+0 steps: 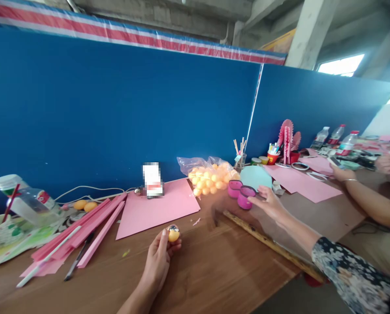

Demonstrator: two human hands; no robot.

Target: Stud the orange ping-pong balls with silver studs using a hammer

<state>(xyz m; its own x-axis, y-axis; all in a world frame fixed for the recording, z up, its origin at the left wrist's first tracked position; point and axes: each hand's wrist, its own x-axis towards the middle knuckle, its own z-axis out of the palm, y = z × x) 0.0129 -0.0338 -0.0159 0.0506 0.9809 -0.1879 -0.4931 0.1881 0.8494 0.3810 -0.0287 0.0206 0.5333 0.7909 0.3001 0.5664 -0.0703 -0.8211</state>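
Observation:
My left hand (160, 257) is closed around a small yellow ball (173, 236) with a shiny silver patch on top, just above the brown table. My right hand (269, 201), its arm in a dark floral sleeve, stretches out to the right with the fingers apart. Its fingertips are at the rim of the nearer of two round magenta containers (246, 198); whether they touch it I cannot tell. A clear plastic bag (186, 165) full of yellow-orange balls (208, 179) lies behind. Between the bag and my left hand is a pink sheet (158, 209).
Pink paper strips (96, 222), a white stick (49, 257) and a black pen (79, 257) lie at left, near a plastic bottle (44, 205). A wooden stick (263, 240) crosses the table. At right, a co-worker's hand (343, 173) holds a phone (334, 162).

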